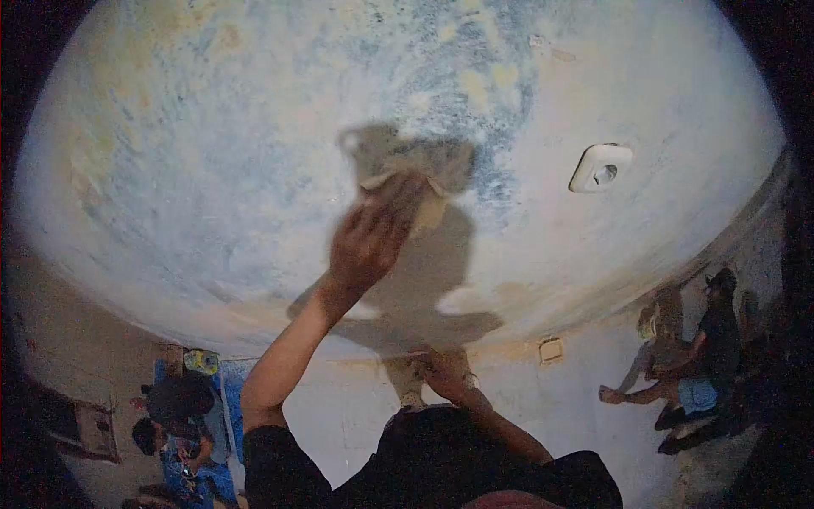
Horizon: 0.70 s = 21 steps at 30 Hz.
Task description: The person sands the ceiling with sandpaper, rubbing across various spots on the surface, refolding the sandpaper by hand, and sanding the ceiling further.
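The left hand (369, 233) grips tan sandpaper (432, 214) against a blotchy blue-white surface (212, 170), the sheet's edges jutting past the fingers — open surface spreads on both sides, broken at right by a white socket plate (600, 168). The right hand (443, 377) is lower, near the pale wall (326, 390) — whether it grasps anything cannot be told; another person (719, 339) is well apart at far right

The painted surface (195, 178) looks matt and patchy, the fitting (617, 161) smooth plastic, the sheet (432, 214) matt paper, the shirt (424, 462) matt cloth.
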Motion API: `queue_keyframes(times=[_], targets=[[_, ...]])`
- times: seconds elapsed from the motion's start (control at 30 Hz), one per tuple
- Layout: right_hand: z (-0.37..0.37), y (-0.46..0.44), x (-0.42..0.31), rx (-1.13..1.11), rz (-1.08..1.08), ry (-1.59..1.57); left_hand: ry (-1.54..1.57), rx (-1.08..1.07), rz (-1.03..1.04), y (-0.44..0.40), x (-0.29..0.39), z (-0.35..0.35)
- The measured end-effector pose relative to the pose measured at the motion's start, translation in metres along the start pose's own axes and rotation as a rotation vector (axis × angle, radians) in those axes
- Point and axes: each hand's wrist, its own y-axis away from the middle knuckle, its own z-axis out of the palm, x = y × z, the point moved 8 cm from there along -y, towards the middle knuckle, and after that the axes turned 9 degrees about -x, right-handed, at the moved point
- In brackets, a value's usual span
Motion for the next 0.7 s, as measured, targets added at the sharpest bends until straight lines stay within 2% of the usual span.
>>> queue_keyframes(times=[0.07,0.13,0.2,0.23,0.3,0.33,0.4,0.43,0.47,0.53,0.57,0.63,0.67,0.7], targets=[[-0.003,0.004,-0.016,0.005,-0.036,0.066,-0.033,0.185,-0.053,-0.005,-0.016,-0.017],[-0.006,0.008,-0.044,0.001,-0.085,0.150,-0.085,0.242,-0.101,-0.025,-0.030,-0.041],[-0.007,0.007,-0.064,-0.023,-0.062,0.470,-0.148,0.349,-0.166,-0.036,-0.042,-0.057],[-0.007,0.003,-0.059,-0.019,-0.077,0.482,-0.159,0.364,-0.161,-0.034,-0.040,-0.052],[-0.003,-0.006,-0.012,0.009,0.032,-0.148,0.194,0.278,-0.194,-0.021,-0.040,-0.023],[-0.004,-0.010,-0.006,-0.034,0.017,-0.127,0.184,0.285,-0.179,-0.015,-0.030,-0.021],[-0.005,-0.012,-0.001,-0.020,-0.081,-0.143,-0.022,-0.070,0.123,-0.012,0.012,0.010],[-0.008,-0.013,-0.006,-0.009,-0.164,-0.160,-0.028,-0.066,0.126,-0.009,0.003,0.013],[-0.011,-0.013,-0.023,-0.008,-0.168,-0.161,0.030,0.105,0.036,-0.004,-0.018,0.000],[-0.022,-0.004,-0.039,0.092,0.020,0.141,0.043,0.479,-0.139,-0.004,-0.041,-0.036],[-0.020,-0.007,-0.025,0.083,0.040,0.126,0.052,0.457,-0.152,0.007,-0.037,-0.025],[-0.016,-0.016,-0.017,0.077,-0.117,-0.062,0.073,0.080,-0.100,0.008,-0.018,0.006],[-0.015,-0.013,-0.016,0.067,-0.092,-0.081,-0.021,0.061,0.061,-0.003,0.005,-0.001],[-0.019,-0.010,-0.045,0.086,-0.019,0.050,-0.006,0.032,0.049,0.002,0.003,0.005]])
